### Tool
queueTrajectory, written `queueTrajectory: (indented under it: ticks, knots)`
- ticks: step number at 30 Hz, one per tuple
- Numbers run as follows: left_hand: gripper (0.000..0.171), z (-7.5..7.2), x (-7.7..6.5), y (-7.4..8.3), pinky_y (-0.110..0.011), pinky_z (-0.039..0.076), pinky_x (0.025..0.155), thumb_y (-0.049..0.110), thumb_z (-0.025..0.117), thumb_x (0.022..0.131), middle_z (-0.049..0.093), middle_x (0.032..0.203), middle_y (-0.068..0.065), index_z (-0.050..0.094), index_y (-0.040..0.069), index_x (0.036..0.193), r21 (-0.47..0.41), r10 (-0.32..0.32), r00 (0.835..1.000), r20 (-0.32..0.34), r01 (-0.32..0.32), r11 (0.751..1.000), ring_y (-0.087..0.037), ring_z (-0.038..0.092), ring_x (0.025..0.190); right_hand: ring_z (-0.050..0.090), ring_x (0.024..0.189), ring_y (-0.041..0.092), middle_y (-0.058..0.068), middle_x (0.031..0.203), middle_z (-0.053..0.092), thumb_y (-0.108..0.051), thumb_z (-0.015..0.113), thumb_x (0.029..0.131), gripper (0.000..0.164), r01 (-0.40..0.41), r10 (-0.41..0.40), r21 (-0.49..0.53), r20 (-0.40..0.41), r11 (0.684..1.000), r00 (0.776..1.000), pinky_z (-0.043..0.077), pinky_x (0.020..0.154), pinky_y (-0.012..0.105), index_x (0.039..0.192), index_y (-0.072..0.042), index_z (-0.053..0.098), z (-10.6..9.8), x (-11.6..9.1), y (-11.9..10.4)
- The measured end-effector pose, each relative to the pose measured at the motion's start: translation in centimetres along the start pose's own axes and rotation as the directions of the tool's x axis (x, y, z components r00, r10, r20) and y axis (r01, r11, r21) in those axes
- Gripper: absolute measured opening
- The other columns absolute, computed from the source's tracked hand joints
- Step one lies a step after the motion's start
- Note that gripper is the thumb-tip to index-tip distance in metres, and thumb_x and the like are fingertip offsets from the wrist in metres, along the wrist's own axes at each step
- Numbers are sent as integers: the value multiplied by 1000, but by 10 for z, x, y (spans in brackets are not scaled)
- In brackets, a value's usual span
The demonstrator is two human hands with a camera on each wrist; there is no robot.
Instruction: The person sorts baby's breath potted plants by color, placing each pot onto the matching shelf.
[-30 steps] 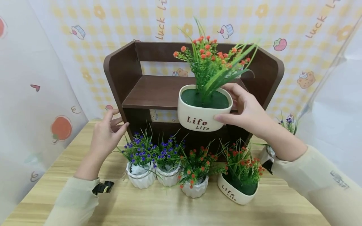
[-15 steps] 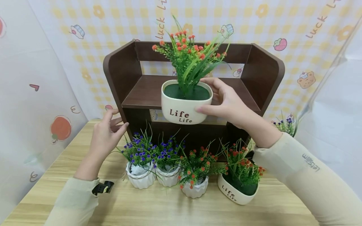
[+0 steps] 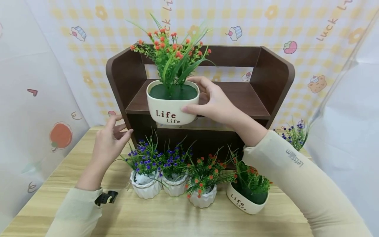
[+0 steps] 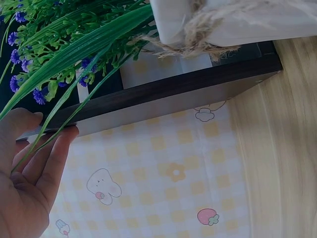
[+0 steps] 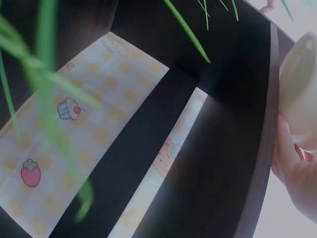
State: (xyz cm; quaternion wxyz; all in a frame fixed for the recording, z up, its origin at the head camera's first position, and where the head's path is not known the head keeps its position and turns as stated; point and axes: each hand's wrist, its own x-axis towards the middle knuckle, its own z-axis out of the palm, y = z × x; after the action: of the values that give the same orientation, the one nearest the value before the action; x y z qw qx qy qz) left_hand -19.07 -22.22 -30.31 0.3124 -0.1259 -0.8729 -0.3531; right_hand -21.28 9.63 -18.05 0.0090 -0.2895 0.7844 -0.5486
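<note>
In the head view my right hand [image 3: 216, 103] grips the right end of a cream oval flower pot [image 3: 161, 107] lettered "Life", thumb on the front and fingers behind. Green leaves and small orange-red flowers [image 3: 174, 49] rise from it. The pot is held up in front of the middle board of a dark brown two-tier shelf [image 3: 231, 95], toward its left half. My left hand [image 3: 108, 141] holds the edge of the shelf's left side panel. In the left wrist view the thumb and fingers [image 4: 54, 168] lie on opposite sides of that panel [image 4: 173, 94].
Before the shelf stand two white pots with purple flowers [image 3: 145, 187], a white pot with orange flowers [image 3: 204, 197] and another cream "Life" pot [image 3: 247, 200]. More purple flowers [image 3: 293, 135] show at the right, partly behind my sleeve. A patterned cloth [image 3: 314, 62] hangs behind.
My right hand has carried the cream pot leftward and slightly up across the front of the shelf. The left hand keeps its place on the side panel.
</note>
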Motion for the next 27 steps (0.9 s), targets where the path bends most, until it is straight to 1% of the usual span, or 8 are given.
queueTrajectory:
  ticks: [4,9,12,15,16,19,22,27]
  knots:
    - [41,0,0,1,-43,54,70,2,70,90,71,105,-29,53,-2,126,0,0,1000,-2,0,1000,-43,74,82,62,119,23,5,138,56,-14,77,83,77,-15,15,-2,5,1000,1000,57,86,36,150,-17,38,5,10,3]
    - [41,0,0,0,-42,54,69,2,70,89,71,104,-29,53,-2,126,0,0,1000,-6,0,1000,-43,74,81,65,115,22,7,132,60,-16,76,85,74,-37,37,35,-3,999,999,56,84,36,150,-18,38,11,20,5]
    - [41,0,-1,0,-20,57,67,2,70,89,71,103,-29,53,-2,126,-1,-1,1000,-7,1,1000,-42,74,80,67,111,21,9,125,64,-16,76,86,73,-40,40,46,-5,998,999,55,81,34,149,-19,39,14,26,5]
    - [40,0,-1,0,1,46,66,2,70,89,72,103,-29,53,-2,125,-1,-3,1000,-6,3,1000,-42,74,80,68,108,20,11,119,67,-16,76,86,73,-43,43,53,1,998,999,55,75,32,149,-20,39,17,30,6]
    - [40,0,-1,0,2,46,66,2,70,89,72,103,-29,53,-2,125,0,-4,1000,-6,4,1000,-42,74,80,68,107,20,11,117,68,-17,76,86,74,-48,48,54,2,997,999,55,73,32,149,-21,39,18,32,5]
    - [40,0,-1,1,-19,57,67,3,70,89,72,103,-29,53,-1,125,1,-5,1000,-4,5,1000,-42,74,80,68,102,19,11,112,70,-19,77,85,75,-63,63,46,0,997,998,54,65,32,150,-22,39,20,35,4]
    - [40,0,-1,1,-43,55,70,3,70,90,72,104,-29,53,-1,126,2,-7,1000,-3,7,1000,-42,74,81,66,97,19,10,108,70,-21,78,84,77,-67,68,32,-8,997,998,53,62,31,150,-22,38,22,38,4]
    - [40,0,-1,2,-44,54,70,2,69,89,71,104,-29,53,-1,125,0,-3,1000,-2,3,1000,-42,74,81,68,103,19,11,111,69,-19,77,85,75,-39,40,61,-19,997,999,53,68,30,150,-21,39,25,42,8]
